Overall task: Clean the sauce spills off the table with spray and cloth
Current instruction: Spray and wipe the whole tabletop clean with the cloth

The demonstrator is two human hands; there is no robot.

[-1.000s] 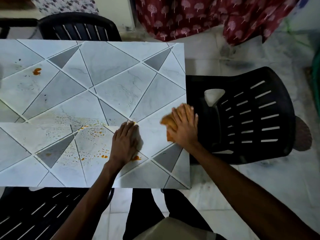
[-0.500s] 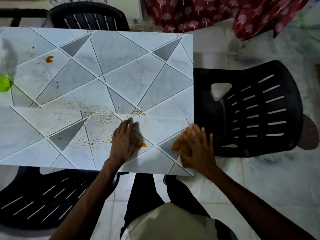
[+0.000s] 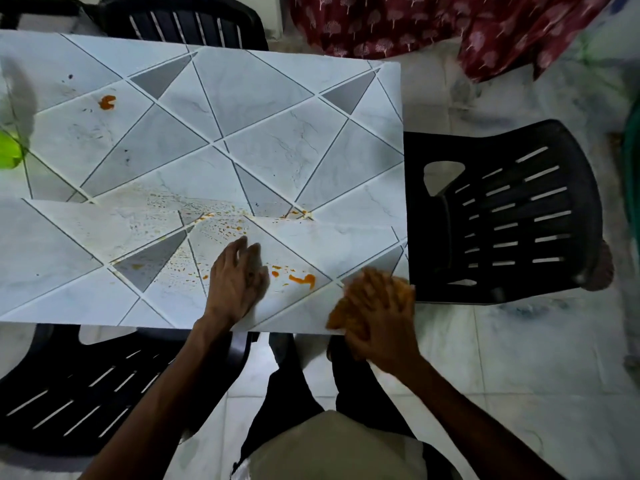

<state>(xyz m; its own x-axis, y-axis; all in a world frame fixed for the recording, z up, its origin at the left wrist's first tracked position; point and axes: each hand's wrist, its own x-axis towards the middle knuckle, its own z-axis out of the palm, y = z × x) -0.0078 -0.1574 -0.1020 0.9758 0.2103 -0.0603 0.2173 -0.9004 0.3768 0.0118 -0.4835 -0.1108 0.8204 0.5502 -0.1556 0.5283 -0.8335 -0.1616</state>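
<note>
Wiping at the near right corner of the table (image 3: 277,150), the right hand (image 3: 379,318) pressed flat fingers on the orange cloth (image 3: 341,315), the left hand (image 3: 239,278) lay open nearby, and the next wipe likely needed to reach the sauce blob (image 3: 303,279) between them.

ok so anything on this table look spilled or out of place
Yes, spills mark the grey-and-white triangle-patterned table: a thick orange sauce smear between the left hand and right hand, fine orange speckles beyond the left hand, and a lone orange blob far left.
</note>
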